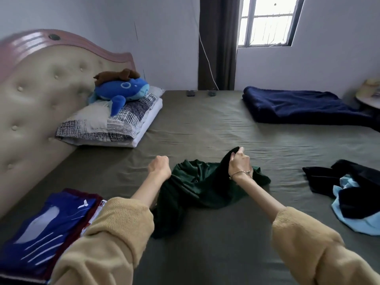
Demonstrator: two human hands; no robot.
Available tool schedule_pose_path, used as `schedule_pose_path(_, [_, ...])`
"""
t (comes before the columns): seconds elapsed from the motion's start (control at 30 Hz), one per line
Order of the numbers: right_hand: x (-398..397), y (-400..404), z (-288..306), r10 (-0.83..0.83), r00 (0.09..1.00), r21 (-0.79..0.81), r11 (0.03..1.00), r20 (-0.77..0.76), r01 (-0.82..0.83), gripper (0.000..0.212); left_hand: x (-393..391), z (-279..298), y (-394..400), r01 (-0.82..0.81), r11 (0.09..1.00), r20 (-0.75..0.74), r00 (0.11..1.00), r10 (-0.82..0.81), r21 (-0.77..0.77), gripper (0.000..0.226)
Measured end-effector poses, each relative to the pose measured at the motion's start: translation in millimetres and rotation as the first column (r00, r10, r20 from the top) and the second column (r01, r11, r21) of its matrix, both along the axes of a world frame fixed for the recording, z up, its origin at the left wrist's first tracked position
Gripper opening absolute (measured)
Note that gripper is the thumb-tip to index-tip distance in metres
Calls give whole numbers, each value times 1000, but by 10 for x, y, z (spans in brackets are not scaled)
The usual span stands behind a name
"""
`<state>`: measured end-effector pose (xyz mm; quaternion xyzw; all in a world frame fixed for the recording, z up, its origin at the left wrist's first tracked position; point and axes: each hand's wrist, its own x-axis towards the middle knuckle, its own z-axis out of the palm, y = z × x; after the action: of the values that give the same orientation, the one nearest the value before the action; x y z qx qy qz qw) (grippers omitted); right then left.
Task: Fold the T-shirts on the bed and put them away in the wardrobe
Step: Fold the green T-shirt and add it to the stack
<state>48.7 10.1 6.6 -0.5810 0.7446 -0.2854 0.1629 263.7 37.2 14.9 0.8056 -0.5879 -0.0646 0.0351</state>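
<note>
Pinching the green T-shirt [197,182] aloft, right hand [239,161] grip holding cloth; left hand [159,166] fisted, grip unclear.

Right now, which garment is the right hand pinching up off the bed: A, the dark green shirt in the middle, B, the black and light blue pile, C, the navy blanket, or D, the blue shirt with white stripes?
A: the right hand has its fingers pinched on a raised fold of the dark green shirt at mid-bed.
</note>
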Motion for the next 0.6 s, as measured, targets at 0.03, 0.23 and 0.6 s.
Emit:
schedule_pose_path(0.03, [-20, -2, 137, -15, 1000, -5, 1000, 14, 15, 32, 30, 123, 5, -5, 1000, 4, 1000, 5, 5, 34])
schedule_pose_path(0.23, [-168, 22, 1032, -82, 988, -38, 995, 134, 87, 37, 47, 946, -21, 3, 998, 9, 1000, -3, 65, 32])
schedule_pose_path(0.6, [-706, -638, 1881, -355, 874, 20, 929, 331, 369, 34, 243, 1783, -588, -158, 987, 273, 950, 149, 12, 29])
